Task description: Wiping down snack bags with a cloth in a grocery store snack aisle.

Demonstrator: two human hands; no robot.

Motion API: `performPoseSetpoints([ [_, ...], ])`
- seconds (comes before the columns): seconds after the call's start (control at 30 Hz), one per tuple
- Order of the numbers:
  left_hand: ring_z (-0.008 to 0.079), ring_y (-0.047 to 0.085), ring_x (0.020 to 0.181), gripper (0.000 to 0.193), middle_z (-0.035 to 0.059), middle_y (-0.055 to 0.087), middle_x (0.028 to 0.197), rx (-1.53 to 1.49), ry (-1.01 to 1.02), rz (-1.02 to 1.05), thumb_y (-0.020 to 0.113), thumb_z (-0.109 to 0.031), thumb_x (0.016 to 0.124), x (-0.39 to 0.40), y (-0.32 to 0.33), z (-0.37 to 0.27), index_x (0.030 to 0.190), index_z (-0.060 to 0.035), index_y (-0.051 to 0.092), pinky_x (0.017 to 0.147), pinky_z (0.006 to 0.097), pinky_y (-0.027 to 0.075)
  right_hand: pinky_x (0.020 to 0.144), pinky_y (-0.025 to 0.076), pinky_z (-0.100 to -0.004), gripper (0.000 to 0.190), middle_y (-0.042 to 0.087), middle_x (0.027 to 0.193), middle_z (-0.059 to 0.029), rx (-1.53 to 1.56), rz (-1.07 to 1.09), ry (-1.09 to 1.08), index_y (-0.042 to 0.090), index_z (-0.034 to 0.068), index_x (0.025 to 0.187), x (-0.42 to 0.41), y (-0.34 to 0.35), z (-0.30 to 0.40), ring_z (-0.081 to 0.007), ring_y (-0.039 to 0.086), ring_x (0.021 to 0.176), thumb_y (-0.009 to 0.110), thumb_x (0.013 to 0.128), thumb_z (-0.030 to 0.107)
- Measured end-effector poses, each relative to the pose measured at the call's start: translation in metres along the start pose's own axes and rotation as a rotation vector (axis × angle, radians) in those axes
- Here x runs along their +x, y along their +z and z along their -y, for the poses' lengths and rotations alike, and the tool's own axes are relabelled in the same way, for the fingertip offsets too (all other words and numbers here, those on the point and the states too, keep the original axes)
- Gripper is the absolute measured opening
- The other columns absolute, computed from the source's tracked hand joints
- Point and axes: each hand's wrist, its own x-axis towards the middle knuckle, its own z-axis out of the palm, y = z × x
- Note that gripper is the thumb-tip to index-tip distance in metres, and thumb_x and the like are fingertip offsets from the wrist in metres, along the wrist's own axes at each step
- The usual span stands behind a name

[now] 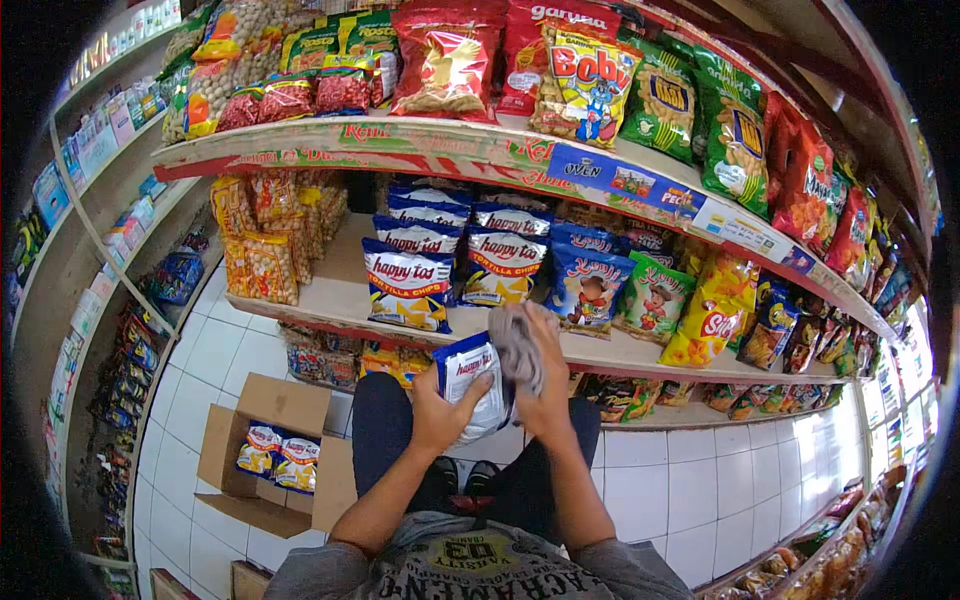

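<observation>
My left hand [448, 409] grips a Happy Tos tortilla chip bag [469, 386], its thumb pressed on the silvery white face. The bag is tilted in front of my knees. In my right hand [546, 375] is a bunched grey cloth [519, 349], held against or close to the bag's right edge; the exact contact is hidden. Just beyond, on the middle shelf [341, 304], matching Happy Tos bags [409, 285] stand upright in two rows. An open cardboard box [225, 450] on the floor to my left holds two more Happy Tos bags [296, 461].
Blue Kenji snack bags [589, 289] stand right of the rows, and packs of round nuts [259, 266] sit at the left. The upper shelf's front edge [450, 146] juts out above. Another stocked shelf [112, 277] runs along the left. White floor tiles [675, 480] extend right.
</observation>
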Motion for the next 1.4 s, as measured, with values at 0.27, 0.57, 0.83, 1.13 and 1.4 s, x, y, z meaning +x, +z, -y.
performPoseSetpoints([
  [0.27, 0.0169, 0.061, 0.086, 0.044, 0.0116, 0.061, 0.099, -0.109, -0.197, -0.154, 0.073, -0.016, 0.079, 0.001, -0.005, 0.013, 0.110, 0.0022, 0.048, 0.077, 0.0298, 0.049, 0.106, 0.031, -0.0386, 0.048, 0.045, 0.134, -0.0210, 0.281, -0.560, 0.296, 0.049, 0.000, 0.127, -0.028, -0.006, 0.001, -0.0243, 0.044, 0.125, 0.043, 0.079, -0.002],
  [0.57, 0.0170, 0.062, 0.074, 0.025, 0.0123, 0.066, 0.083, 0.116, 0.095, -0.042, 0.073, -0.016, 0.075, -0.008, -0.006, 0.019, 0.091, 0.0014, 0.064, 0.067, 0.0288, 0.048, 0.110, 0.021, -0.0435, 0.052, 0.049, 0.130, -0.0194, -0.052, -0.073, 0.047, 0.054, 0.003, 0.122, 0.006, -0.003, 0.010, -0.0367, 0.038, 0.129, 0.056, 0.070, 0.002],
  [0.83, 0.0158, 0.064, 0.076, 0.023, 0.0110, 0.068, 0.085, -0.058, -0.174, -0.084, 0.071, -0.016, 0.079, 0.000, -0.008, 0.005, 0.091, 0.0019, 0.064, 0.070, 0.0291, 0.049, 0.103, 0.034, -0.0383, 0.050, 0.050, 0.127, -0.0226, 0.293, -0.439, 0.353, 0.049, 0.004, 0.127, -0.024, -0.018, -0.028, -0.0280, 0.050, 0.119, 0.047, 0.077, -0.003],
  [1.13, 0.0144, 0.061, 0.079, 0.024, 0.0101, 0.065, 0.089, -0.115, -0.109, -0.130, 0.067, -0.011, 0.081, -0.002, -0.007, 0.001, 0.099, 0.0030, 0.059, 0.073, 0.0286, 0.048, 0.109, 0.018, -0.0485, 0.042, 0.049, 0.132, -0.0178, -0.156, -0.054, -0.060, 0.053, -0.003, 0.119, -0.020, 0.020, 0.030, -0.0397, 0.031, 0.133, 0.057, 0.080, 0.009],
  [1.4, 0.0138, 0.060, 0.084, 0.029, 0.0082, 0.063, 0.097, -0.495, -0.303, -0.413, 0.066, -0.013, 0.084, 0.028, -0.035, 0.016, 0.107, 0.0007, 0.056, 0.075, 0.0273, 0.048, 0.107, 0.027, -0.0457, 0.048, 0.044, 0.138, -0.0155, 0.018, -0.112, 0.026, 0.047, -0.002, 0.128, -0.092, 0.039, -0.011, -0.0387, 0.038, 0.129, 0.054, 0.088, 0.022],
])
